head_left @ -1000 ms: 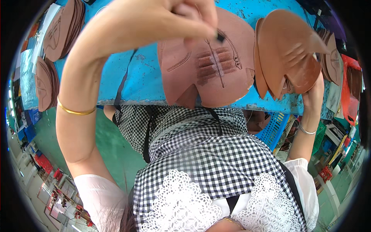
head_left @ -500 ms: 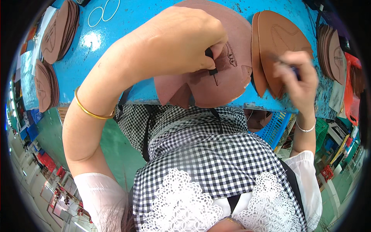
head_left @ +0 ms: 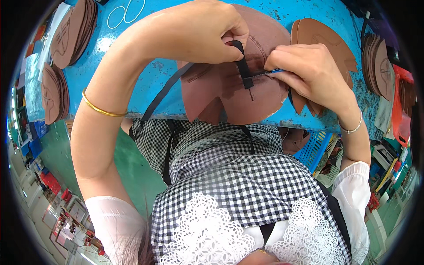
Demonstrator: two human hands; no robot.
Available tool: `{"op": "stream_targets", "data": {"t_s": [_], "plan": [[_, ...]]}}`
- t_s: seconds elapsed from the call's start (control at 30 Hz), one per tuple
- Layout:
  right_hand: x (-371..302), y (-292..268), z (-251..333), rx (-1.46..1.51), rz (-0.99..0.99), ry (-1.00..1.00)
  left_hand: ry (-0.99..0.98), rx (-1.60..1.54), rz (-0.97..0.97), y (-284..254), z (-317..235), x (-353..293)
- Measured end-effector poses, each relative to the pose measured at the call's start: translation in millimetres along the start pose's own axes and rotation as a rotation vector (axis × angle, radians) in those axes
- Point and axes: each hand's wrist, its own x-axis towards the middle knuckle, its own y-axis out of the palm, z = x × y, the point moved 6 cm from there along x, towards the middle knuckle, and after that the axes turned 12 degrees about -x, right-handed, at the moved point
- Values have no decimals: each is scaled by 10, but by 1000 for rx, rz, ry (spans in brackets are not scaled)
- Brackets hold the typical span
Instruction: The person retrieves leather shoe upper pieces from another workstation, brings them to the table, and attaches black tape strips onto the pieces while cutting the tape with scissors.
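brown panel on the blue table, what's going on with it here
The left hand pinches a narrow black strip over the stitched brown panel. The right hand holds a thin blue-and-dark tool, its tip by the strip's lower end. The panel lies on the blue table, with more brown pieces to its right.

Workshop, with stacked cut pieces (head_left: 62,40)

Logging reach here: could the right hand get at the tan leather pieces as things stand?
Probably yes: the right hand is close, overlapping the tan leather pieces in this view, and nothing seems to lie on them, though it grips a thin tool.
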Motion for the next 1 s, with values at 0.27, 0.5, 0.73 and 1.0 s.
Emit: {"op": "stream_targets", "data": {"t_s": [0.27, 0.5, 0.73, 1.0], "plan": [[45, -91, -21, -38, -48, 172, 203, 88, -197, -31, 16, -192], [142, -9, -94, -54, -10, 191, 288, 173, -219, -16, 25, -155], [48, -175, 39, 147, -52, 272, 293, -353, -332, -93, 206, -203], [134, 240, 761, -488, 67, 239, 195, -838, -725, -602, 37, -491]]}}
